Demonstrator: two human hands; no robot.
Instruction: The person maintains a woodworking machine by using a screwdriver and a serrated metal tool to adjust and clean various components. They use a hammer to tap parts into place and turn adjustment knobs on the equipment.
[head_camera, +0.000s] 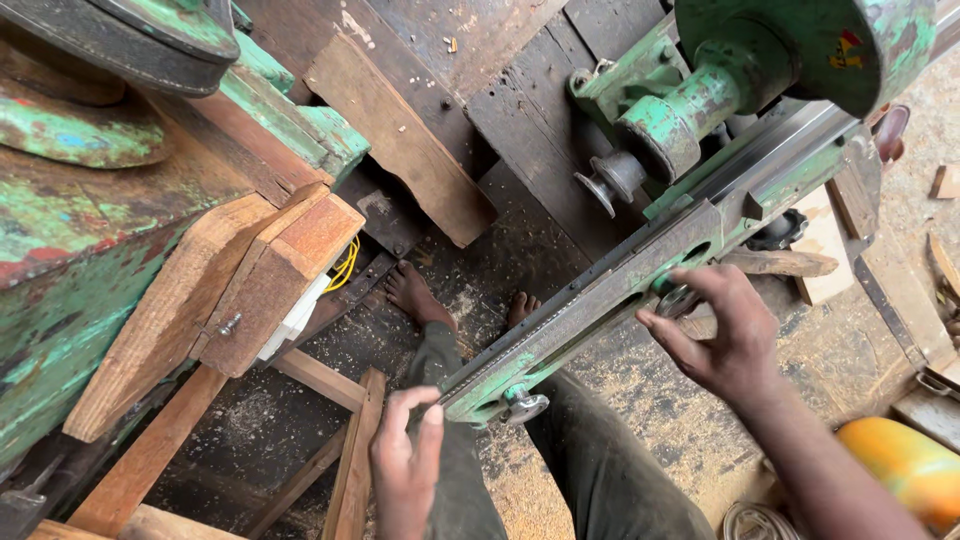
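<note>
A big green machine (760, 60) with worn paint fills the top of the view, and a long metal rail (620, 290) runs from it diagonally down toward the person. The rail looks heavy, stiff and fixed to the machine, its painted steel probably slick with dust; it is best gripped at its near end or steadied along its flat side, not lifted. Below it lie dark floor planks (520, 130) scattered with sawdust, with a wooden block (270, 280) bolted on at the left. The left hand (405, 455) is closed around the rail's near end, just beside a small wing nut (524, 405). The right hand (725, 335) has its fingertips pinched on a round metal knob (676, 297) midway along the rail.
</note>
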